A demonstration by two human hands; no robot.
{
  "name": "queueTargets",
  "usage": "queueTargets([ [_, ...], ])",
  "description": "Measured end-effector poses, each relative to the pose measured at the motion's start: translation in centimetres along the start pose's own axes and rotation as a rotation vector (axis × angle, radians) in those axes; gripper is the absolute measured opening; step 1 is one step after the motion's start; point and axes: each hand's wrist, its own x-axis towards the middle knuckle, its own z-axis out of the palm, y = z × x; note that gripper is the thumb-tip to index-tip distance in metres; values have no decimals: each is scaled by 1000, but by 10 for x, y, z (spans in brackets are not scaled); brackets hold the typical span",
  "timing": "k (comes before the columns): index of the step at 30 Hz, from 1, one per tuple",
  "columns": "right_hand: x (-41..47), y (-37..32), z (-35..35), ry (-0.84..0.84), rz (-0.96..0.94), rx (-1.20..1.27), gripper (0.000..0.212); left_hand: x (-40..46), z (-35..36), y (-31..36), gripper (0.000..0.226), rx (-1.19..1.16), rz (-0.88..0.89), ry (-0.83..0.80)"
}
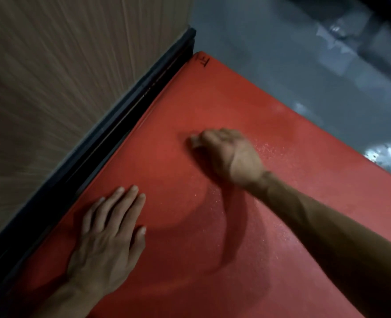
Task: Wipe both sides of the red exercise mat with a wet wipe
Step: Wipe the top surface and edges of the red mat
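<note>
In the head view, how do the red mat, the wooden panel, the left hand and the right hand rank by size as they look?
1. red mat, largest.
2. wooden panel.
3. left hand and right hand: alike. The left looks slightly bigger, but it lies flat and nearer the camera, while the right is curled and blurred, so I leave them unranked.

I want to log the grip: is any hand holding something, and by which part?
Left hand lies flat on the red mat, holding nothing. Right hand is curled, blurred; whether it holds a wipe cannot be told.
</note>
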Motion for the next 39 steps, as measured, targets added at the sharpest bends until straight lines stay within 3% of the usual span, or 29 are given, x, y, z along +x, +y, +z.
queueTargets([
  [3,16,71,-24,160,391,-154,24,1,3,-2,61,-2,2,-18],
  [5,16,85,-24,206,594,-117,27,-1,3,-3,61,-9,-1,-22],
  [8,18,43,-9,95,438,60,5,0,3,-3,60,-26,1,-9],
  [11,14,45,-12,-41,217,12,6,0,3,-3,61,-26,-7,-12],
  [13,10,76,-27,33,423,-81,17,-1,4,-3,61,-27,-8,-18],
  [16,-9,116,-51,80,917,-173,30,-2,3,-3,62,-33,-9,-9],
  [17,-12,118,-53,82,979,-180,31,-2,3,-4,62,-37,-10,-9],
  [22,19,72,-29,86,711,31,22,-1,4,-3,62,-42,1,2],
  [25,20,56,-24,5,600,35,30,-1,4,-4,61,-43,8,17],
  [27,-3,71,-37,-29,653,-40,30,-1,3,-4,61,-50,4,10],
  [31,-74,113,-84,-17,1128,-159,28,-1,2,-2,60,-60,1,2],
  [33,-83,113,-85,16,1221,-146,25,-1,0,-1,60,-69,-3,6],
  [36,-39,88,-51,69,1135,-30,23,-1,-1,-1,61,-56,-4,-6],
  [39,19,38,-13,31,864,74,23,-1,-2,0,61,-41,-4,-1],
])
